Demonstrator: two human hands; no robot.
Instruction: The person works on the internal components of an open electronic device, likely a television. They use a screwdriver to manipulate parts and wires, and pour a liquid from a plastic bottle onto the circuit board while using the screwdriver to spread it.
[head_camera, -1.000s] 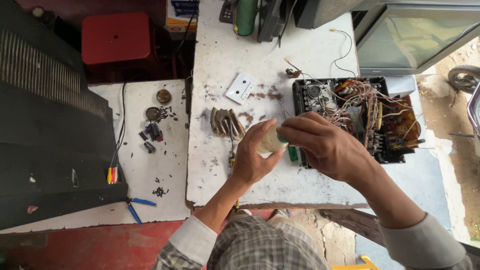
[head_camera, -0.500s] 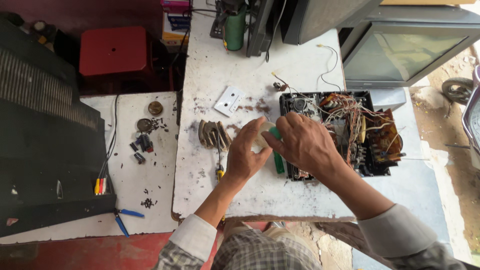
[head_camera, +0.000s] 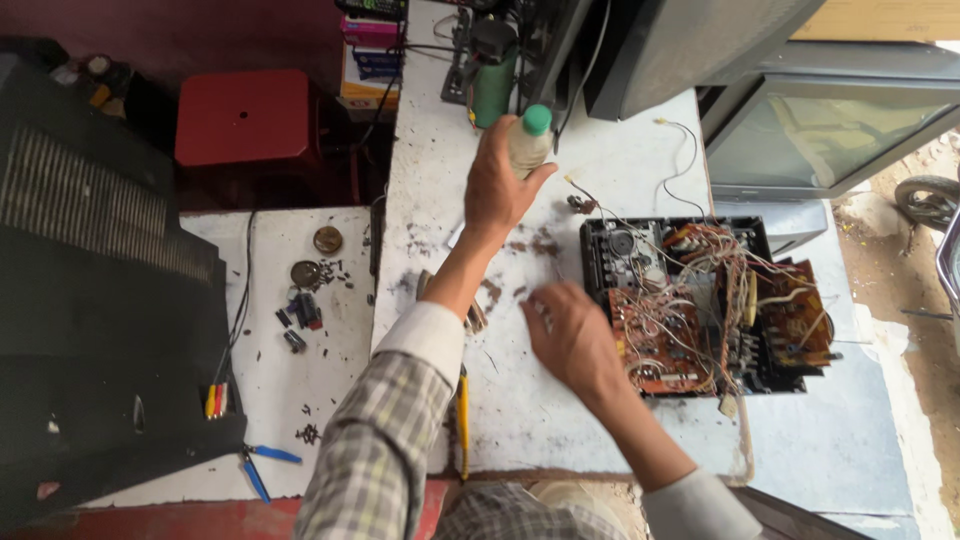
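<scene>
Dark casing (head_camera: 90, 300): far to the left of both hands, a big matte black shell with a ribbed grille; hard plastic by the look of it.
Small parts (head_camera: 300, 300): left of the left forearm on a white board, loose round caps and dark cylinders; a sweep of the sleeve could scatter them.
Blue-handled pliers (head_camera: 258, 470): below those, at the board's near edge, well apart from either hand.
Yellow-handled tool (head_camera: 463, 425): just under the left sleeve, lying along the worktable; it looks easy to knock off the near edge.
Worktable (head_camera: 520, 420): white painted top, chipped and speckled with rusty-brown flakes, under both hands.
Left hand (head_camera: 497, 190): stretched away from the body, fingers and thumb wrapped around the bottle.
Bottle (head_camera: 528, 140): held in the left hand above the far part of the table; small, rounded, pale plastic body with a green screw cap. If the cap is loose, a tilt could spill onto the electronics, I judge.
Right hand (head_camera: 572, 335): holds nothing, palm down with loosely curled fingers on the tabletop, just left of the chassis.
Open chassis (head_camera: 705, 305): right of the right hand; black frame, brown circuit boards, a tangle of thin coloured wires that a finger could snag or tear.
Screen housing (head_camera: 820, 130): beyond and right of the hands, grey case with a glossy glass face.
</scene>
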